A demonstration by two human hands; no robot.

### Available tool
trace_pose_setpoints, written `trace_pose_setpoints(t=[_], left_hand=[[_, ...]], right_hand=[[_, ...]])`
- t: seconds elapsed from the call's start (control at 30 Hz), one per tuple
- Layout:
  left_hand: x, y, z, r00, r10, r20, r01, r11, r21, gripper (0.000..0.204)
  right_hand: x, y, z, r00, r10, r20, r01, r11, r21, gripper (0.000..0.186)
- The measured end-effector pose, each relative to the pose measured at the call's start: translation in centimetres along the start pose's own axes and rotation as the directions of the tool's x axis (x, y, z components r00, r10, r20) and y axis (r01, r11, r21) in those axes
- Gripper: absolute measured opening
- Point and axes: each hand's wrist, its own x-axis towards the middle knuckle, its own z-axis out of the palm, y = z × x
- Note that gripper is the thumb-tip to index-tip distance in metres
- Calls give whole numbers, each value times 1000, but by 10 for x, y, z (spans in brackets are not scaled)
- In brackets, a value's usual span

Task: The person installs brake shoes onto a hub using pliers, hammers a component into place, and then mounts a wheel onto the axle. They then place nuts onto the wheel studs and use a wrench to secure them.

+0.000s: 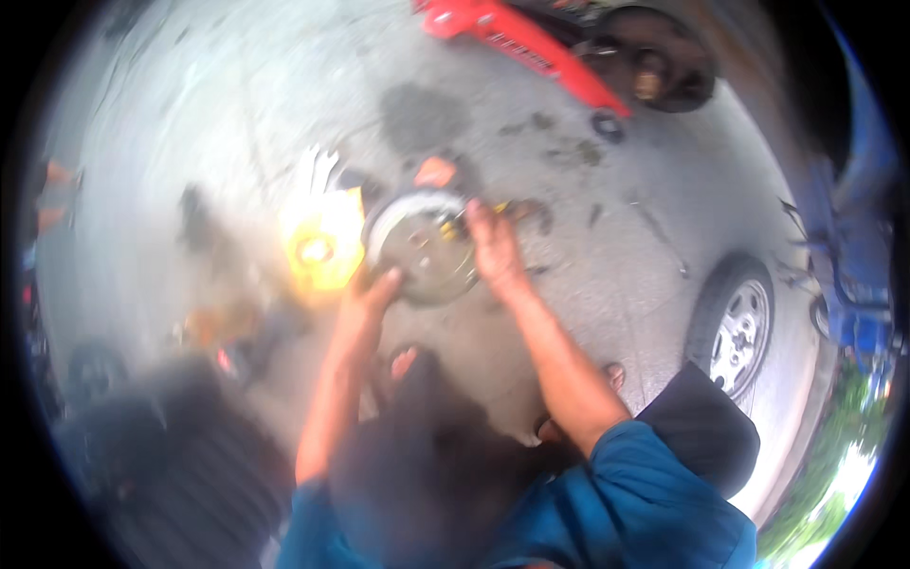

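Note:
Between my two hands is a round metal dish [408, 245] with a pale rim, a grey-green inside and small yellowish bits in it; blur hides its exact kind. My left hand [368, 296] is closed on its lower left edge, thumb over the rim. Against the right rim, my right hand [495, 248] is closed, its fingers along the side. To the left, close by, lies a yellow container [322, 248], partly washed out by glare, with wrenches [322, 169] beyond it. An orange piece [436, 172] rests just beyond the dish.
A red floor jack [531, 55] reaches toward a dark round wheel hub [654, 59] at the upper right. At right stands a wheel with a silver rim [741, 327]. A long thin tool [661, 232] lies on the concrete. A dark ribbed tyre [180, 455] is at lower left.

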Motion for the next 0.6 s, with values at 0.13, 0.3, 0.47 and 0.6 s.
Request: trace_pose_setpoints(t=[0.13,0.3,0.47,0.6], left_hand=[[8,5,15,998,-34,55,44,981,-189,41],[29,8,44,984,69,164,-15,952,-307,34],[39,33,66,917,235,323,-183,966,-183,44],[44,69,71,923,303,239,-309,951,-15,69]], right_hand=[[-12,-3,-9,988,-24,-152,27,999,20,48],[-26,-9,-33,971,-1,-240,20,997,77,43],[-32,-36,-68,929,-68,-363,81,996,21,42],[-25,-65,-102,974,-119,-193,113,993,-44,40]])
